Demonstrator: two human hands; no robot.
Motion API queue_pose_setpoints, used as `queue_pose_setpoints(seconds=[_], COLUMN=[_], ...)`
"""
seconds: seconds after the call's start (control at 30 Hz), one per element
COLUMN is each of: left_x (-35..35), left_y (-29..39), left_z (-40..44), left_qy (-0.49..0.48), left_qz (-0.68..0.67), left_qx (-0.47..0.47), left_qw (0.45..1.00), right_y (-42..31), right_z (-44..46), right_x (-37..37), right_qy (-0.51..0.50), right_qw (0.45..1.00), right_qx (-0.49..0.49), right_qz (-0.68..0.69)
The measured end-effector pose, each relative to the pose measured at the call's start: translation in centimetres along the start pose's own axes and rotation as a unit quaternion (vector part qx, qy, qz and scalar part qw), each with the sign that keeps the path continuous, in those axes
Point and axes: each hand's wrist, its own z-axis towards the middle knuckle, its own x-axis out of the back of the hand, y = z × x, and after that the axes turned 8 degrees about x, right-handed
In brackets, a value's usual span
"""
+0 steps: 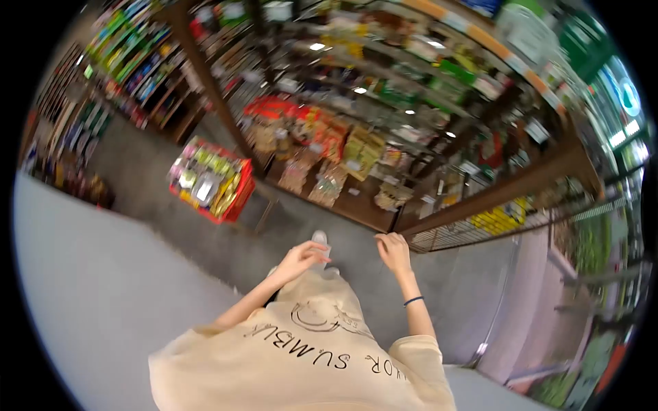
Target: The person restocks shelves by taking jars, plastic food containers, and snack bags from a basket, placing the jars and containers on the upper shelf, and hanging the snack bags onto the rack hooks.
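Observation:
My left hand [306, 256] hangs in front of my cream shirt [301, 342], above the grey floor and near a pale shoe [319, 238]. Its fingers are loosely bent and apart, holding nothing. On the other side, my right hand [392, 248] reaches forward with the fingers slightly curled and nothing visible in them. It is nearest the lower corner of a brown wooden shelf unit [370, 209]; whether it touches the shelf I cannot tell. A dark band [413, 301] circles the right wrist. Bagged goods [329, 183] lie on the bottom shelf beyond my hands.
A red basket [241, 192] packed with colourful items stands on the floor at the left. Stocked shelves [137, 61] rise at the upper left. Wire mesh [452, 238] edges the shelf's right side. A large pale surface [89, 274] fills the lower left.

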Motion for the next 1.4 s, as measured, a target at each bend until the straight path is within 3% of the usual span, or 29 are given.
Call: queue_pose_setpoints(seconds=[0.07, 0.13, 0.17, 0.2, 0.23, 0.27, 0.3, 0.37, 0.4, 0.47, 0.5, 0.53, 0.6, 0.7, 0.77, 0.9, 1.03, 1.2, 1.27, 1.4], left_x=[-1.5, -2.3, -2.8, -2.9, -2.9, -3.0, -2.9, -2.6, -2.5, -1.8, -1.3, -0.6, 1.1, 4.7, 8.9, 16.6, 23.7, 30.3, 32.4, 35.6], left_y=[0.3, -0.8, -0.9, -0.7, -0.2, 0.2, 0.8, 1.7, 1.5, 1.2, 1.2, 1.6, 1.3, -0.2, 0.0, -2.5, -8.9, -12.9, -13.8, -15.6], left_z=[-3.9, -5.9, -6.2, -6.2, -6.0, -5.7, -5.6, -5.1, -4.5, -3.7, -3.6, -3.8, -3.9, -4.4, -5.2, -5.9, -5.9, -8.9, -9.8, -10.3], left_qy=[0.031, -0.007, 0.0, 0.025, 0.003, -0.022, -0.004, -0.022, -0.016, -0.038, -0.036, -0.034, -0.031, 0.005, 0.019, 0.103, 0.2, 0.246, 0.261, 0.309], left_qz=[-0.01, 0.024, 0.07, 0.057, 0.144, 0.229, 0.213, 0.341, 0.332, 0.447, 0.443, 0.455, 0.467, 0.48, 0.496, 0.482, 0.441, 0.385, 0.328, 0.249], left_qx=[0.06, 0.078, 0.089, 0.097, 0.081, 0.064, 0.071, 0.043, 0.047, 0.001, 0.003, 0.003, 0.004, 0.022, 0.077, 0.081, 0.139, 0.186, 0.243, 0.249], left_qw=[0.998, 0.997, 0.994, 0.993, 0.986, 0.971, 0.974, 0.939, 0.942, 0.893, 0.896, 0.89, 0.884, 0.877, 0.865, 0.866, 0.864, 0.87, 0.875, 0.883], right_y=[0.4, 1.3, 0.9, 0.4, 0.0, -0.1, -0.5, -2.7, -3.1, -3.2, -3.0, -2.7, -2.4, -4.0, -5.3, -8.0, -11.4, -15.0, -16.5, -19.0], right_z=[-2.9, -5.7, -6.7, -7.7, -8.5, -9.3, -10.1, -10.0, -10.3, -11.1, -12.0, -12.0, -11.0, -6.5, -3.3, 3.9, 10.4, 15.5, 16.7, 18.8], right_x=[-2.7, -6.1, -7.3, -8.3, -9.2, -10.5, -12.0, -13.1, -13.9, -16.4, -17.4, -18.2, -19.3, -18.2, -18.4, -21.5, -26.2, -32.0, -34.0, -36.8], right_qy=[-0.067, -0.208, -0.227, -0.326, -0.42, -0.439, -0.443, -0.44, -0.45, -0.393, -0.347, -0.351, -0.329, -0.395, -0.356, -0.263, -0.257, -0.364, -0.377, -0.416], right_qw=[0.997, 0.974, 0.971, 0.936, 0.888, 0.883, 0.875, 0.856, 0.852, 0.86, 0.895, 0.894, 0.85, 0.869, 0.892, 0.936, 0.927, 0.907, 0.903, 0.887], right_qx=[-0.002, -0.091, -0.07, -0.128, -0.185, -0.165, -0.193, -0.248, -0.242, -0.255, -0.183, -0.183, -0.305, -0.257, -0.226, -0.199, -0.2, -0.104, -0.095, -0.093], right_qz=[0.038, 0.016, 0.029, 0.023, 0.008, 0.009, 0.044, 0.114, 0.111, 0.201, 0.212, 0.211, 0.275, 0.151, 0.162, 0.125, 0.186, 0.184, 0.184, 0.178])
